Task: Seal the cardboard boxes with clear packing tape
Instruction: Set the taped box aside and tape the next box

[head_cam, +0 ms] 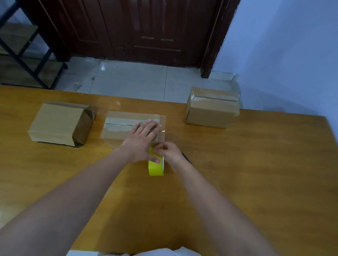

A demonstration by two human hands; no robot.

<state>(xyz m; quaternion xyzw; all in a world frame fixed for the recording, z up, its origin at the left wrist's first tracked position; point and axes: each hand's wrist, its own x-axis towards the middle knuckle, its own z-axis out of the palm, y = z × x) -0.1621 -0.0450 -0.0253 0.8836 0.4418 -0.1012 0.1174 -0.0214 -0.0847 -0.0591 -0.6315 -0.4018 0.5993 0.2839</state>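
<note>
Three cardboard boxes sit on the wooden table [240,170], none with readable print. The left hand [142,140] lies flat, fingers straight, pressing clear tape onto the middle box [121,128]. Just nearer, the right hand [170,152] pinches the yellow-cored tape roll [156,167], standing on edge; its label is illegible.

Middle box [123,125]: right end hidden under left hand [142,140]. Tape roll [156,166]: top covered by both hands, core not visible. Right hand [170,152]: fingertips hidden behind roll, grip unclear. Dark object [187,158] behind right wrist, mostly hidden, unidentifiable. Shelf [21,47] cut by left edge. Both arms cut by bottom edge.
</note>
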